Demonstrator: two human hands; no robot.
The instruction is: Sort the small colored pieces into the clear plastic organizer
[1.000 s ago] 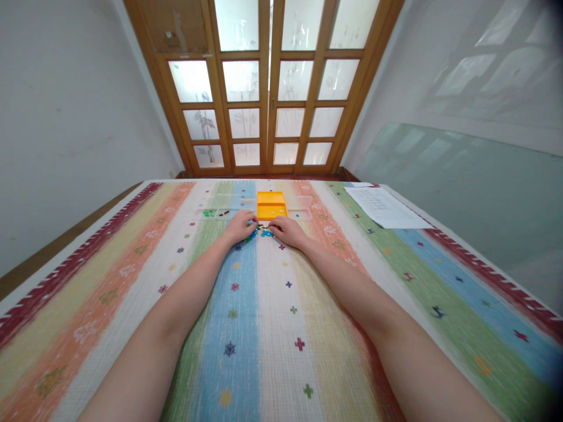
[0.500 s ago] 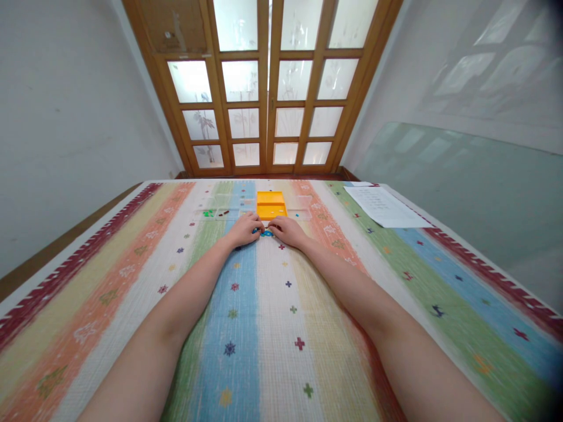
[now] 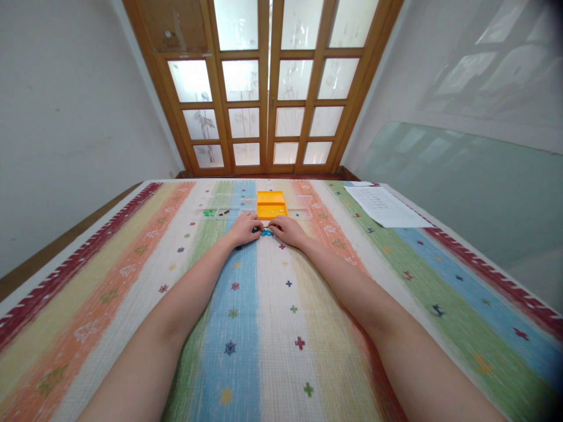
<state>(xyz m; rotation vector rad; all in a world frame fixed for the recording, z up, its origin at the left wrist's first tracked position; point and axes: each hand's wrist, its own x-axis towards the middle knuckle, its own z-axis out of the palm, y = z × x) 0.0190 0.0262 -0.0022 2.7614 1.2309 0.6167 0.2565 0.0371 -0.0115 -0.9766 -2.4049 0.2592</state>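
Note:
Both my arms stretch far out over a striped cloth (image 3: 264,328). My left hand (image 3: 243,228) and my right hand (image 3: 285,230) lie side by side with fingers curled over a small heap of tiny coloured pieces (image 3: 265,232), blue ones showing between them. Whether either hand pinches a piece is too small to tell. Just beyond the fingertips stands an orange tray (image 3: 271,205). A clear tray (image 3: 219,210) with green and dark pieces lies left of it, and another clear tray (image 3: 301,210) lies right of it.
A white printed sheet (image 3: 385,206) lies at the far right of the cloth. Wooden doors with frosted glass panes (image 3: 264,88) stand behind the table. A white wall runs along the left, a glass panel (image 3: 461,193) along the right.
My left hand has slid a little to the right, closing the gap to my right hand, and the heap of pieces between them looks more gathered and covered.

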